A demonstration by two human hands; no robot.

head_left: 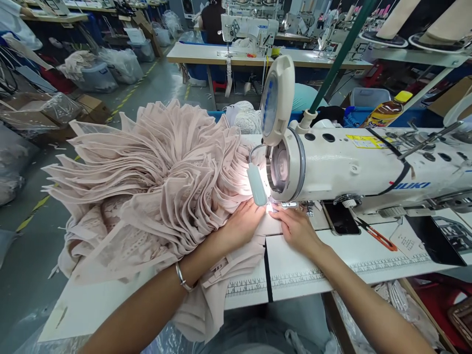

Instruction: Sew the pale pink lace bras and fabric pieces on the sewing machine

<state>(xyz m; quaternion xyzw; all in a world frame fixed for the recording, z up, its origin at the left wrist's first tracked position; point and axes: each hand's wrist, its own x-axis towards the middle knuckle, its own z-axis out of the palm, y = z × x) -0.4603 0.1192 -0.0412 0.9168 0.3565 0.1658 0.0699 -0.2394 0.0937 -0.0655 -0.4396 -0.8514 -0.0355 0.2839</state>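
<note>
A large heap of pale pink fabric pieces, layered and with lacy parts, lies on the left of the sewing machine bed. My left hand, palm down with a bangle on its wrist, holds the fabric just left of the needle area. On the other side, my right hand has its fingertips together on the fabric edge, close to my left fingertips. The white sewing machine stands over both hands, its lamp lighting the spot. The needle itself is hidden behind a pale green hanging piece.
On the table, with its printed ruler, lie a phone and orange-handled thread snips right of my hand. A bottle stands behind the machine. Another sewing station is farther back; bags and boxes line the floor at left.
</note>
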